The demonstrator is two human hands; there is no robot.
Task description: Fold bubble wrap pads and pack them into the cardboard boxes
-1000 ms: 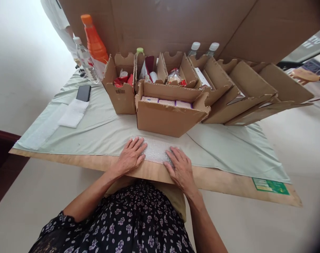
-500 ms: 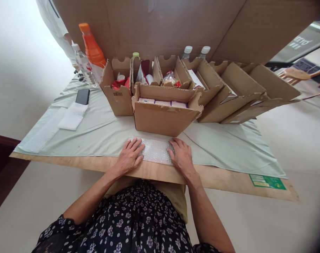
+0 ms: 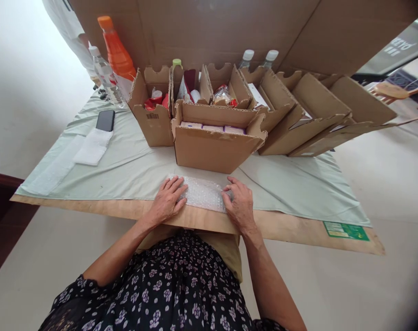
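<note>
A clear strip of bubble wrap (image 3: 204, 194) lies flat along the front edge of the cloth-covered table. On its left end rests my left hand (image 3: 169, 200), palm down with the fingers spread. My right hand (image 3: 239, 204) is at the strip's right end, fingers apart and slightly bent, the thumb and index finger near the wrap's edge. Just behind the strip stands a cardboard box (image 3: 209, 149) with several white and purple packs inside; neither hand touches it.
Several open cardboard boxes (image 3: 154, 126) line the back. An orange bottle (image 3: 117, 53), a clear bottle (image 3: 107, 78), a phone (image 3: 105, 120), a folded white sheet (image 3: 93, 147) and more bubble wrap (image 3: 55, 168) are at the left. A person's sleeve shows behind.
The fingers of my right hand have lifted and bent a little at the wrap's right end. My left hand stays on the wrap. The view has tilted slightly.
</note>
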